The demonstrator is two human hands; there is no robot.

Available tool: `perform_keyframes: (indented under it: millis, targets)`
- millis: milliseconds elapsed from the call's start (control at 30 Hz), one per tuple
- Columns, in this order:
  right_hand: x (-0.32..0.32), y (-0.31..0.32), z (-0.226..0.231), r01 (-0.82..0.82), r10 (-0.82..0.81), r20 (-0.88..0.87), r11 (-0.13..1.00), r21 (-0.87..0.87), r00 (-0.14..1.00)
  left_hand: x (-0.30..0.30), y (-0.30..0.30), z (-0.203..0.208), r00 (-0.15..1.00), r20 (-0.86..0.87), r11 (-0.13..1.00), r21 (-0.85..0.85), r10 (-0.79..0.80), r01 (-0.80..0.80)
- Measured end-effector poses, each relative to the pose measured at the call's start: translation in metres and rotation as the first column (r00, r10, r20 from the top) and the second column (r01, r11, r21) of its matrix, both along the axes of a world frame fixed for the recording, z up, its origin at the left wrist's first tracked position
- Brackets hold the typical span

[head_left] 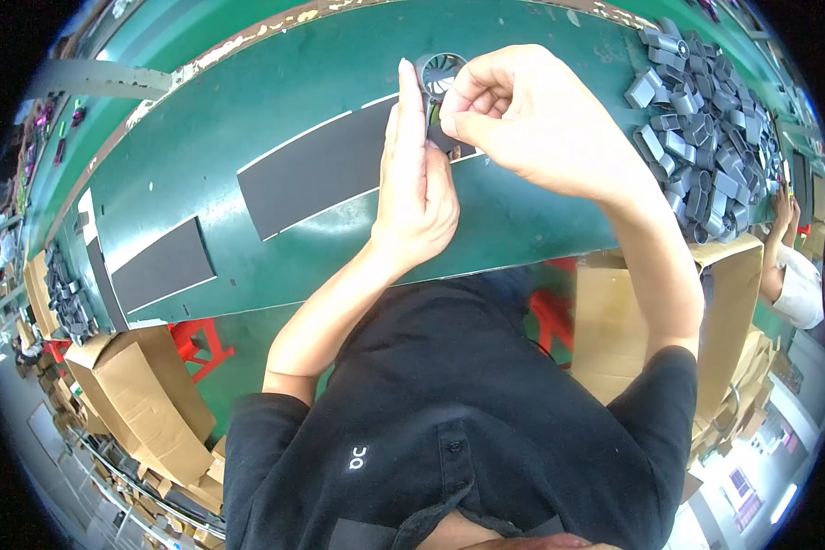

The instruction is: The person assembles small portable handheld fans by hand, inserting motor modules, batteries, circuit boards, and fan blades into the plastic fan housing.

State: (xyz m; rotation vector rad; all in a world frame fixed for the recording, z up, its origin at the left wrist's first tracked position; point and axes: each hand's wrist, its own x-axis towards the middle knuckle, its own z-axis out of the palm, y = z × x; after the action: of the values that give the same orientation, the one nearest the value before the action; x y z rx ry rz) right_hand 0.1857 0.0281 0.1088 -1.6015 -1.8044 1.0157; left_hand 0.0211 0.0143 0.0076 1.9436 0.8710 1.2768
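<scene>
A small device with a round, fan-like head (443, 75) and a dark body is at the far middle of the green table. Against its left side my left hand (417, 188) is upright, edge toward me, its fingers straight and together. The thumb is lower, near the body of the device. From the right, my right hand (527, 115) reaches over the device with thumb and forefinger pinched at its body, just below the round head. Whatever is between those fingertips is too small to make out. Under both hands runs a long dark flat mat (316, 167) with pale edges.
Grey plastic shells (706, 137) are heaped at the table's right end. A shorter dark mat (163, 266) is at left, beyond it more grey parts (69, 298). Cardboard boxes (142, 399) and red stools (202, 346) stand below the near edge. Another person's arm (779, 243) shows far right.
</scene>
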Motion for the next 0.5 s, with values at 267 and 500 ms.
perform_keyframes:
  millis: [267,500]
  targets:
    - [0.009,0.007,0.007,-0.073,0.045,-0.166,0.983,-0.167,0.985,-0.005,-0.003,0.004,0.987,0.133,0.924,-0.357,-0.093,0.135]
    - [0.008,0.004,0.004,-0.086,0.043,-0.262,0.984,-0.153,0.964,-0.007,-0.001,-0.001,0.988,0.123,0.933,-0.336,-0.094,0.130]
